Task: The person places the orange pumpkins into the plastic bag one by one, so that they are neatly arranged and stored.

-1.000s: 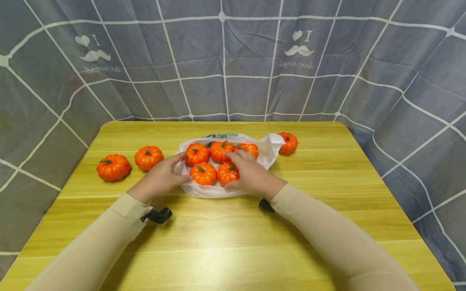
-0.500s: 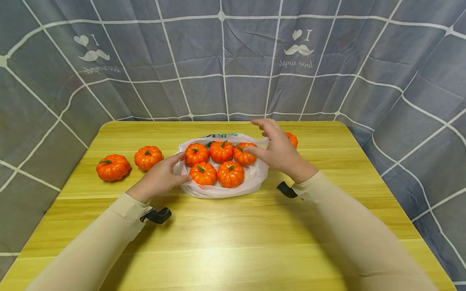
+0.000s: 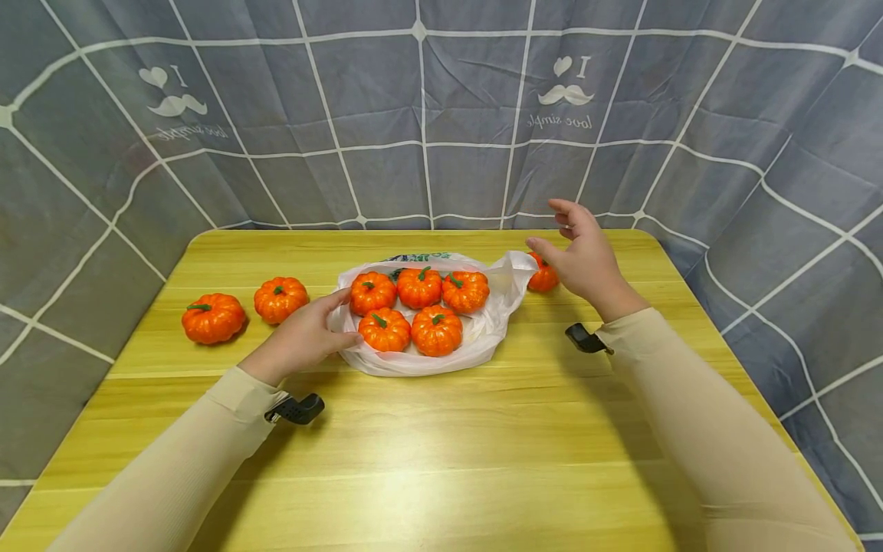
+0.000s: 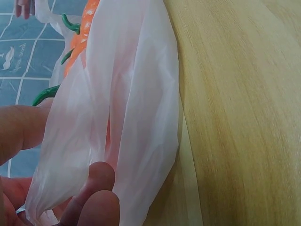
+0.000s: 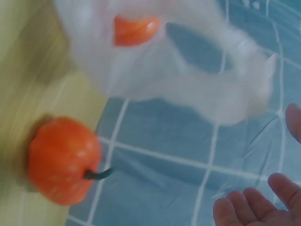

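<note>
White plastic bag (image 3: 513, 285), centre, already holds five pumpkins (image 3: 438, 331); two loose pumpkins (image 3: 214, 318) left and right-side pumpkin (image 3: 542, 277) remain out. Left hand (image 3: 303, 335) grips bag's left rim; right hand (image 3: 586, 257) loosely spread, empty, right.

The sleeves (image 3: 172, 460) are beige; the wrist devices (image 3: 300, 410) are black.

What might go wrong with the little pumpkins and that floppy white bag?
The white bag looks thin and its top is open, so if the left hand tugs its side, the pumpkins inside might tumble out. The right hand is near the lone pumpkin on the right, so a bump might send it rolling.
</note>
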